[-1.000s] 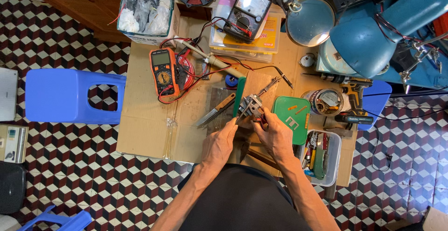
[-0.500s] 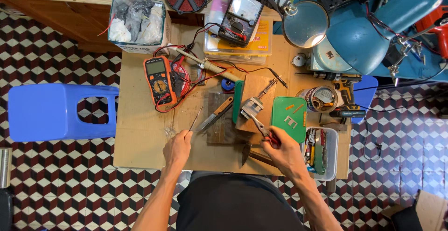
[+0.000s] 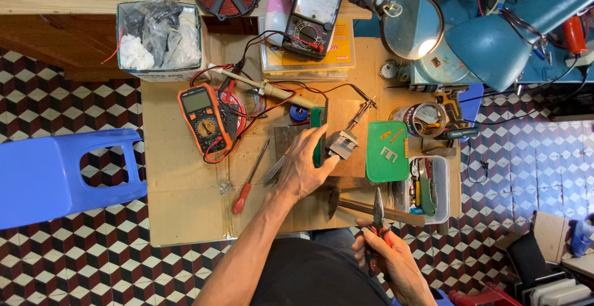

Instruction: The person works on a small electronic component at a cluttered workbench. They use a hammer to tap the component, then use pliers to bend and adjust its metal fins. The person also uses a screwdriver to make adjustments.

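Our left hand (image 3: 304, 165) lies spread over the surface (image 3: 185, 188), fingers curled around the edge of the small metal part (image 3: 342, 144) just beyond its fingertips, seemingly to steady it on the wooden block (image 3: 346, 120). Our right hand (image 3: 387, 258), drawn back near our body, is closed around the handles of the red-handled pliers (image 3: 378, 219), nose pointing away toward the hammer (image 3: 377, 210) lying just ahead. A red screwdriver (image 3: 247, 181) rests left of the left hand, and the green tray (image 3: 387, 151) sits just right of the part.
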